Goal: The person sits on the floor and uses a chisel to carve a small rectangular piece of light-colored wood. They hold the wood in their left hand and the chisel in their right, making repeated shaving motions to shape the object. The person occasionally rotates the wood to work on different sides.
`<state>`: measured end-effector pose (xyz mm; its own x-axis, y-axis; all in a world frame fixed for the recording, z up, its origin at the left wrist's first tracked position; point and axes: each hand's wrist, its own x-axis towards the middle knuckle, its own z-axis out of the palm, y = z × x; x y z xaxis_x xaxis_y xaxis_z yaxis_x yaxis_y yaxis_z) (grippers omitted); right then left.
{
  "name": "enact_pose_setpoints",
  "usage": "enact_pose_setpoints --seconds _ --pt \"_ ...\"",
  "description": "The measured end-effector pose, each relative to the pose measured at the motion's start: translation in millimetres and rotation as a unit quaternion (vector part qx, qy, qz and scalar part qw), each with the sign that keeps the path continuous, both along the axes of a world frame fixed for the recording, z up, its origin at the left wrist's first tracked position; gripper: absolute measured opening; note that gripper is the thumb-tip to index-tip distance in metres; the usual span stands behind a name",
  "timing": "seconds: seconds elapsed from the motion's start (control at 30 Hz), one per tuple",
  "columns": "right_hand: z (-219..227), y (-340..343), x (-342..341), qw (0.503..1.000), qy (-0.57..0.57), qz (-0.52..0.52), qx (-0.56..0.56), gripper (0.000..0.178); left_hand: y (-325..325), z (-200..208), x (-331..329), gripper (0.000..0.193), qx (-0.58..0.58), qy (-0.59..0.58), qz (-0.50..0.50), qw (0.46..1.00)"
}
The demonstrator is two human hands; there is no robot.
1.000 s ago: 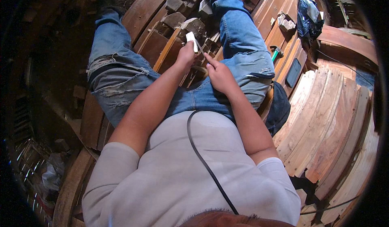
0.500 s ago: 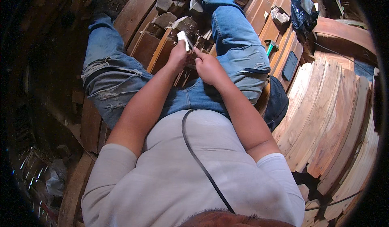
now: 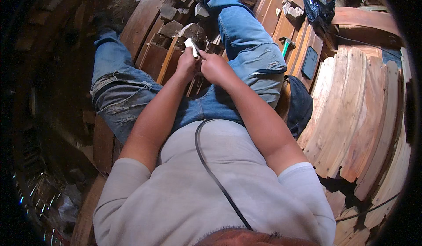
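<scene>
Between my spread knees, my left hand (image 3: 187,64) is closed round a small white block (image 3: 190,44), whose upper end sticks out past the fingers. Close beside it, my right hand (image 3: 214,68) grips a thin, dark, blade-like tool (image 3: 196,47). The tool points up and left, lying along the right side of the white block. Its handle is hidden in my fist, so its exact kind does not show. The two hands almost touch. Beneath them lie brown wooden boards (image 3: 154,59) and several rough wood offcuts (image 3: 170,29).
To the right lie a hammer with a green handle (image 3: 286,48), a dark phone (image 3: 309,63) and a dark cloth cap-like item (image 3: 300,103). A black plastic bag (image 3: 317,6) sits farther off. Pale planks (image 3: 347,114) are laid out at the right, with a cable (image 3: 369,210) near them.
My right hand has come closer to my left, and the tool has slid up along the white block. The whole view has shifted slightly, moving the surroundings left.
</scene>
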<state>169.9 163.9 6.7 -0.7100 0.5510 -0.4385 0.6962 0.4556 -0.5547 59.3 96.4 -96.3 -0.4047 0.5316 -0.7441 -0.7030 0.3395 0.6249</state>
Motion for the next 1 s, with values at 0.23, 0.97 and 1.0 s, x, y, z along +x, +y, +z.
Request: enact_pose_setpoints --seconds 0.23,0.97,1.0 --pt "-4 10 -16 0.999 -0.036 0.027 0.021 0.054 1 13 4 0.048 0.045 -0.048 0.032 0.997" --pt "-30 45 -53 0.977 -0.091 0.170 0.089 0.039 -9 38 11 0.042 0.028 -0.005 -0.002 1.000" --pt "-42 49 -45 0.989 -0.037 0.130 0.061 0.042 -15 31 5 0.043 0.025 -0.027 0.004 0.999"
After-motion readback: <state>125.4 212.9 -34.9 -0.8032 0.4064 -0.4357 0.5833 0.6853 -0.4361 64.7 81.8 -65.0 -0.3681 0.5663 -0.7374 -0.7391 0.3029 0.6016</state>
